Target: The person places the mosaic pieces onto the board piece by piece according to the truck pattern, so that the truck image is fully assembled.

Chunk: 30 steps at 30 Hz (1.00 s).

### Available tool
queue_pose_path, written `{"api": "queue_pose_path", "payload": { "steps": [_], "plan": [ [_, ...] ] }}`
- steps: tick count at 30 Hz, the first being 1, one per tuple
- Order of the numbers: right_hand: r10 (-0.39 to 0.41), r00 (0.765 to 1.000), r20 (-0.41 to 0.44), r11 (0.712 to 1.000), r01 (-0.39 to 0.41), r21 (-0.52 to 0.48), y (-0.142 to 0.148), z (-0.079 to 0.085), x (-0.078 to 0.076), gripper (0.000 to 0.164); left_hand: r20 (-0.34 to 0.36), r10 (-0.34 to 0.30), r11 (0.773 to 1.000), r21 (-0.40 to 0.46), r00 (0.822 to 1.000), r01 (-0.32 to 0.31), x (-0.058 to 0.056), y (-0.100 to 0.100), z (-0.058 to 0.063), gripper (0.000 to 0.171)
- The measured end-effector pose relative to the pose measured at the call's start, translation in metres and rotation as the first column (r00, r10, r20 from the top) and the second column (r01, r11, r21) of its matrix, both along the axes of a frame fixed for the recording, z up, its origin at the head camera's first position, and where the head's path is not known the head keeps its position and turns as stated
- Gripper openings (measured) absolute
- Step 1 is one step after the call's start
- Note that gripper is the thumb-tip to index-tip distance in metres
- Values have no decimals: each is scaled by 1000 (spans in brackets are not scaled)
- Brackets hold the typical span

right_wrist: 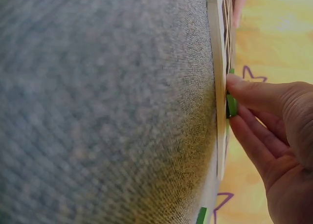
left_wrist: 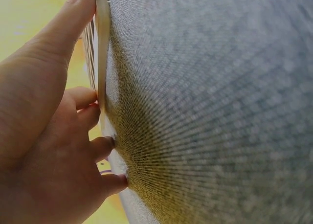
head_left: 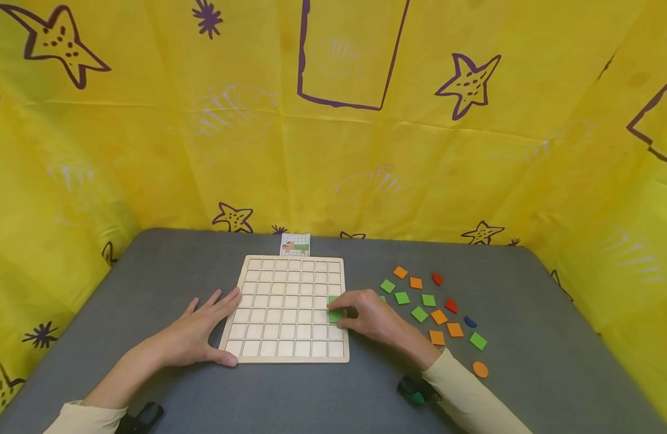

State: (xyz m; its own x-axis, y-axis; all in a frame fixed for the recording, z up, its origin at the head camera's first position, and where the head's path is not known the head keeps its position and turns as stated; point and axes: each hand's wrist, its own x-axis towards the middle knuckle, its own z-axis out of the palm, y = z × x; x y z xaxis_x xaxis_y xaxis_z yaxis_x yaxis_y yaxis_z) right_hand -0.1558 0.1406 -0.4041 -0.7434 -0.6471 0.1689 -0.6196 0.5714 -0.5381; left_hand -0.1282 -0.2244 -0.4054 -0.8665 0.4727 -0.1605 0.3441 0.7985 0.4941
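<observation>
A pale wooden grid board [head_left: 284,360] lies on the table. At its left edge my left hand [head_left: 195,334] spreads its fingers, with fingertips against the frame and the thumb by the near left corner. My right hand [head_left: 374,316] is over the board's right edge. Between thumb and fingers it pinches a green square tile [right_wrist: 232,105] at the rightmost column. Green also shows beside those fingers in the head view, partly hidden by them. The other cells of the board are bare wood.
Loose tiles lie right of the board: green squares [head_left: 419,314], orange squares [head_left: 455,330], red pieces [head_left: 451,305], a blue piece [head_left: 471,322] and an orange round [head_left: 480,369]. A small pattern card [head_left: 295,237] touches the board's far side. Yellow cloth [head_left: 333,150] hangs behind the grey table [head_left: 290,398].
</observation>
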Motion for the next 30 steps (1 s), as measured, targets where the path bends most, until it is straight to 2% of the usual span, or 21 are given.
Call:
{"api": "queue_pose_path", "payload": {
  "steps": [12, 19, 30],
  "plan": [
    [19, 1000, -19, 999, -20, -38, 1, -3, 0, 31, -14, -23, 1000, 17, 1000, 23, 3, 0, 5, 124],
    [35, 999, -4, 998, -36, -47, 0, 0, 0, 30, -11, -11, 1000, 11, 1000, 11, 4, 1, 6, 124],
    [-16, 1000, -9, 1000, 16, -18, 14, 1, 1, 31, -18, -12, 1000, 12, 1000, 12, 4, 1, 5, 124]
  ]
}}
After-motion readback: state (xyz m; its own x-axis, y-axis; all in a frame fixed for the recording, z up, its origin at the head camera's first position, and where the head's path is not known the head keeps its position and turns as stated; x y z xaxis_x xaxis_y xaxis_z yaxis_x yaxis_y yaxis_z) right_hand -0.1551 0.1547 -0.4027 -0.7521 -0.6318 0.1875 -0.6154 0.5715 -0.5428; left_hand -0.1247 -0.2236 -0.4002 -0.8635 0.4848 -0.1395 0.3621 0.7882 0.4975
